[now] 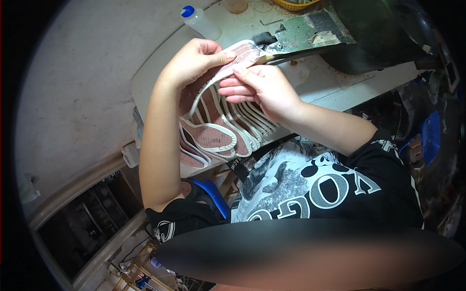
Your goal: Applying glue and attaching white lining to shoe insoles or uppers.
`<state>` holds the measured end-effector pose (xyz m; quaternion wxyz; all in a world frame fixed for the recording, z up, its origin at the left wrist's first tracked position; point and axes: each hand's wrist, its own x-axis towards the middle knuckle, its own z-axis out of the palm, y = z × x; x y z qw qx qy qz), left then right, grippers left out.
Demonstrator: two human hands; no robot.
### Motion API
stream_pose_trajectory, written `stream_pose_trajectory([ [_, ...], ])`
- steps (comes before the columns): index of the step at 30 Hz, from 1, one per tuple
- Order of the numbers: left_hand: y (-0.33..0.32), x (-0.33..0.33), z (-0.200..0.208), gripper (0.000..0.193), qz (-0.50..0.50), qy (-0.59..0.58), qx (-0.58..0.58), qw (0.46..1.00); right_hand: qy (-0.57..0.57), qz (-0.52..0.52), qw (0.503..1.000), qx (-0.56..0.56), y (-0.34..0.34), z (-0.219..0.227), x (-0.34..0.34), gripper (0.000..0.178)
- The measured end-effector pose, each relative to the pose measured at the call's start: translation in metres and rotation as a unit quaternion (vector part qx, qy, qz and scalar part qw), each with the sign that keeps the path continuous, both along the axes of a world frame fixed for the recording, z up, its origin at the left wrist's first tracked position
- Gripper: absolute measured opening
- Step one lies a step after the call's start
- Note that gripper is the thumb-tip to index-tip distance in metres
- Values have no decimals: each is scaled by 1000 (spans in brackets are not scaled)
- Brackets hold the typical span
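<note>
Currently, in the head view, the left hand and the right hand both hold one pink insole with a white rim. The insole is raised above the table, just in front of a worn green panel; whether its far end touches the dark part there cannot be told.

Left grip: closed. The thumb presses flat on the upper face and the fingers pass behind the far side, an arrangement that probably steadies the piece without covering most of the pink surface.

Right grip: closed lightly. The thumb bears on the near rim, apparently pinching it against a forefinger that is hidden; the other fingers are loosely curled and carry nothing. Such a hold likely allows fine adjustment of the edge while the left hand takes most of the load.

More insoles rest on the table below the hands. Several lean in a close row, rims outward, presumably so that each can be lifted singly; others overlap at the front.

A bottle with a blue cap and a yellow basket occupy the far side, apparently placed to leave the hands working room
</note>
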<state>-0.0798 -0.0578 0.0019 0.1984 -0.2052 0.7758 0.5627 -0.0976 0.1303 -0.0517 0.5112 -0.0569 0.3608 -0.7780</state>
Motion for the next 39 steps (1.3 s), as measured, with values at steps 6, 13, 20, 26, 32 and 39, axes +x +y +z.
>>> stream_pose_trajectory([
  [6,0,13,-2,28,7,11,-19,1000,20,47,999,11,3,3,-2,38],
  [13,5,47,2,27,70,43,-3,997,62,90,994,14,5,6,5,36],
  [20,20,48,-4,30,83,28,15,996,59,112,992,4,17,3,-2,32],
  [26,22,34,-5,30,74,12,-16,997,67,103,992,25,18,-4,-11,32],
  [32,32,30,-8,30,136,9,36,990,76,120,989,29,24,-3,-30,32],
  [39,37,45,2,28,166,-13,99,981,86,180,979,46,25,10,-33,33],
])
